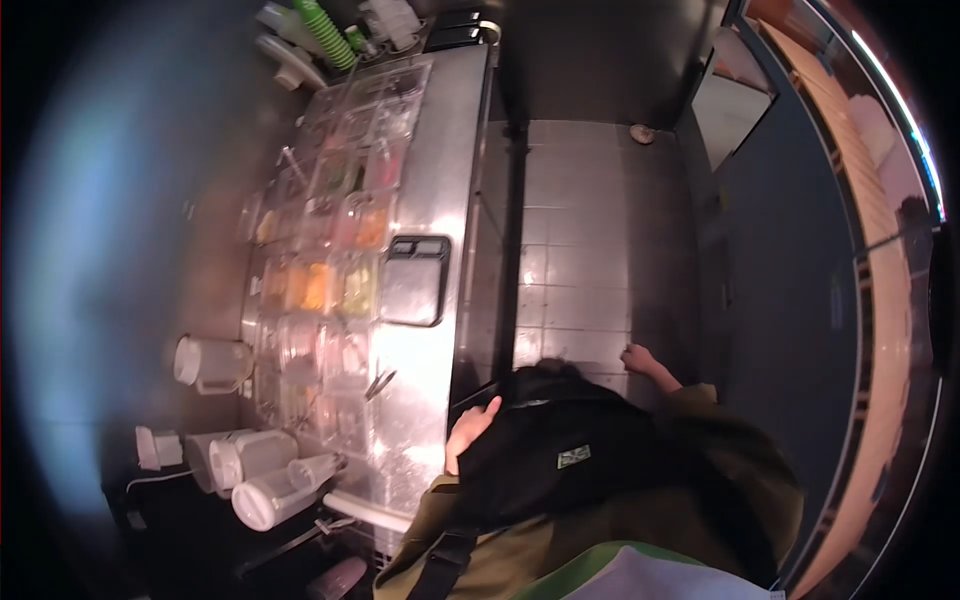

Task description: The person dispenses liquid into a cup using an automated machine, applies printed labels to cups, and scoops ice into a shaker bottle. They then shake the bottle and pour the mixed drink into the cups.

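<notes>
My left hand [472, 432] is beside the front edge of the steel counter [440, 130], close against the black bag [540, 430] across my front. Its thumb points up and away; the other fingers are mostly hidden, so I cannot tell whether it touches the edge. My right hand [638, 357] hangs over the tiled floor on the other side, fingers curled in, with nothing visible in it. On the counter, nearest my left hand, lie small dark tongs [380, 383]. Farther along sits a flat kitchen scale [415, 280] with a dark rim.
Clear tubs [355, 285] of colourful ingredients line the counter. Several white-lidded pitchers [255, 460] stand at the lower left. Stacked green cups [325, 35] are at the far end. A dark partition [780, 270] bounds the tiled aisle [575, 230] on the right.
</notes>
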`<state>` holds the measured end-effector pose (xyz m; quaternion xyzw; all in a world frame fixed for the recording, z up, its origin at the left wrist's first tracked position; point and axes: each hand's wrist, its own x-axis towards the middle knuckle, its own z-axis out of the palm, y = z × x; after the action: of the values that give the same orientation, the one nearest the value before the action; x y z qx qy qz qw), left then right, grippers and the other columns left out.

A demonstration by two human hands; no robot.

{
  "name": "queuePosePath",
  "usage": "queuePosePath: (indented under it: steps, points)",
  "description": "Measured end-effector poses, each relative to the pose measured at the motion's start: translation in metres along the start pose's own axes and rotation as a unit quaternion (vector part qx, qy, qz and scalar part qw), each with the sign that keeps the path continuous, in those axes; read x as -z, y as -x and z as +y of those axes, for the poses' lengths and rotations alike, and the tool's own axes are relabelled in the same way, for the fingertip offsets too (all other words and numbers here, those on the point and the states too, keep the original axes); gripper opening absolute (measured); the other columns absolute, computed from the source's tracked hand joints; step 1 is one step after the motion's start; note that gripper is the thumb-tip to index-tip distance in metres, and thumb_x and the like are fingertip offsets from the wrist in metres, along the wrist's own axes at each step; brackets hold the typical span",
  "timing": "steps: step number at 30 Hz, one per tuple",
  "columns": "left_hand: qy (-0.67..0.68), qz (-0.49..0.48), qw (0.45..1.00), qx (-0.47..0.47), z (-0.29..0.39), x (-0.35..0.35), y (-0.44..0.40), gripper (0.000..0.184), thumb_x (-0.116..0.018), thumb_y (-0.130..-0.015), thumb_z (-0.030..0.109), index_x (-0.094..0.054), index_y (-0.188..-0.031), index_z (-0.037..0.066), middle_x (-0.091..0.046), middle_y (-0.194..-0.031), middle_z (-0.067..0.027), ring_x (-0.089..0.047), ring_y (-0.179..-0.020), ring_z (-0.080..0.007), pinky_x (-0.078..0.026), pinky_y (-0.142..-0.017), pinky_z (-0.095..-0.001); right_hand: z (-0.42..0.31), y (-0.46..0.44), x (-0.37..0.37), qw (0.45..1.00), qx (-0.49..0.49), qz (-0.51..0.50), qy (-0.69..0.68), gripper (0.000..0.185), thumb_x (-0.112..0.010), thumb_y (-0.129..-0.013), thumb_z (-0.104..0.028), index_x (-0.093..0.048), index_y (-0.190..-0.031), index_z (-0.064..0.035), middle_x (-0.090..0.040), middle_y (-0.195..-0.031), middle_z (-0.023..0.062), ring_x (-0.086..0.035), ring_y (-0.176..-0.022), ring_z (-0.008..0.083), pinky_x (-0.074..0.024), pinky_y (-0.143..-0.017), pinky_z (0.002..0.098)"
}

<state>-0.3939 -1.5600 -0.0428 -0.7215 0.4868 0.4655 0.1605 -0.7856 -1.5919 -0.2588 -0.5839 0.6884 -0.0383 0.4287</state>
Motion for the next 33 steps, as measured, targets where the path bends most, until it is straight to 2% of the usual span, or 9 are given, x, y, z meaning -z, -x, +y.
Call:
queuePosePath:
  steps: [5,9,13,14,16,26,28,31,33]
  points:
    - [0.238,-0.017,0.886,-0.397,0.055,0.006,-0.07,0.04,-0.024,-0.097,0.021,-0.045,-0.124,0.0,-0.049,-0.123,-0.0101,-0.046,-0.113,-0.0174,-0.034,-0.096,-0.0276,-0.045,-0.154,0.09,0.991,0.108,0.048,-0.066,0.024,-0.049,-0.082,-0.021,-0.058,-0.076,0.0007,-0.058,-0.058,0.0091,-0.059,-0.057,0.0161,-0.0458,-0.052,0.0322]
    - [0.382,-0.103,0.868,-0.299,0.162,0.052,-0.181,0.039,-0.032,-0.092,0.023,-0.046,-0.12,0.0,-0.05,-0.116,-0.0144,-0.047,-0.109,-0.0222,-0.035,-0.093,-0.0323,-0.129,-0.282,0.171,0.961,0.073,-0.124,-0.237,0.02,-0.048,-0.087,-0.019,-0.057,-0.091,-0.0017,-0.059,-0.065,0.0058,-0.056,-0.058,0.0122,-0.0469,-0.055,0.0274]
    - [-0.076,0.085,0.939,-0.325,0.256,0.118,-0.391,0.032,-0.05,-0.08,0.02,-0.054,-0.107,0.002,-0.059,-0.093,-0.0263,-0.057,-0.093,-0.0367,-0.046,-0.08,-0.0438,-0.196,-0.392,0.293,0.968,0.193,-0.11,-0.117,0.026,-0.045,-0.088,-0.021,-0.053,-0.07,-0.0038,-0.056,-0.063,0.0039,-0.052,-0.058,0.0114,-0.0431,-0.054,0.0289]
    - [0.005,0.107,0.976,-0.19,0.317,0.176,-0.35,0.033,-0.053,-0.078,0.018,-0.054,-0.107,0.003,-0.058,-0.097,-0.0255,-0.054,-0.097,-0.0394,-0.046,-0.077,-0.046,-0.197,-0.426,0.319,0.956,0.195,-0.163,-0.144,0.021,-0.045,-0.088,-0.019,-0.054,-0.078,-0.0027,-0.057,-0.065,0.0038,-0.052,-0.059,0.012,-0.0445,-0.056,0.029]
    - [0.102,0.287,0.916,-0.262,0.369,0.219,-0.374,0.031,-0.051,-0.081,0.017,-0.052,-0.107,0.0,-0.057,-0.102,-0.0226,-0.057,-0.094,-0.0352,-0.046,-0.08,-0.0425,-0.211,-0.479,0.38,0.956,0.191,-0.136,-0.178,0.019,-0.043,-0.087,-0.013,-0.054,-0.098,-0.002,-0.062,-0.074,0.005,-0.056,-0.063,0.0127,-0.047,-0.059,0.0277]
    - [0.356,0.27,0.871,-0.206,0.555,0.363,-0.44,0.031,-0.05,-0.085,0.015,-0.049,-0.113,0.0,-0.059,-0.104,-0.016,-0.058,-0.096,-0.0268,-0.045,-0.082,-0.0328,-0.358,-0.839,0.557,0.948,0.216,-0.049,-0.228,0.027,-0.042,-0.086,-0.007,-0.055,-0.108,-0.0012,-0.063,-0.096,0.0065,-0.053,-0.08,0.0105,-0.0427,-0.075,0.0237]
    - [0.429,0.287,0.842,-0.158,0.589,0.369,-0.462,0.028,-0.049,-0.085,0.011,-0.05,-0.111,0.0,-0.059,-0.104,-0.0152,-0.058,-0.097,-0.0234,-0.045,-0.084,-0.032,-0.384,-0.926,0.558,0.938,0.245,-0.068,-0.236,0.039,-0.046,-0.082,-0.003,-0.045,-0.121,0.0018,-0.052,-0.121,0.0137,-0.047,-0.113,0.0193,-0.0351,-0.095,0.0275]
    - [0.502,0.295,0.809,-0.083,0.651,0.391,-0.483,0.028,-0.048,-0.084,0.007,-0.051,-0.111,-0.001,-0.061,-0.102,-0.0146,-0.059,-0.096,-0.0205,-0.046,-0.084,-0.0301,-0.424,-0.988,0.558,0.94,0.265,-0.128,-0.172,0.063,-0.052,-0.077,-0.006,-0.026,-0.134,0.0009,-0.027,-0.14,0.0173,-0.025,-0.131,0.0246,-0.0246,-0.104,0.0313]
    - [0.521,0.301,0.794,-0.087,0.69,0.41,-0.496,0.027,-0.049,-0.084,0.006,-0.052,-0.109,-0.001,-0.061,-0.101,-0.0158,-0.059,-0.094,-0.0204,-0.046,-0.083,-0.0294,-0.427,-0.993,0.558,0.921,0.291,-0.188,-0.181,0.057,-0.056,-0.078,-0.005,-0.032,-0.128,0.002,-0.048,-0.121,0.0145,-0.042,-0.116,0.0205,-0.0316,-0.097,0.0296]
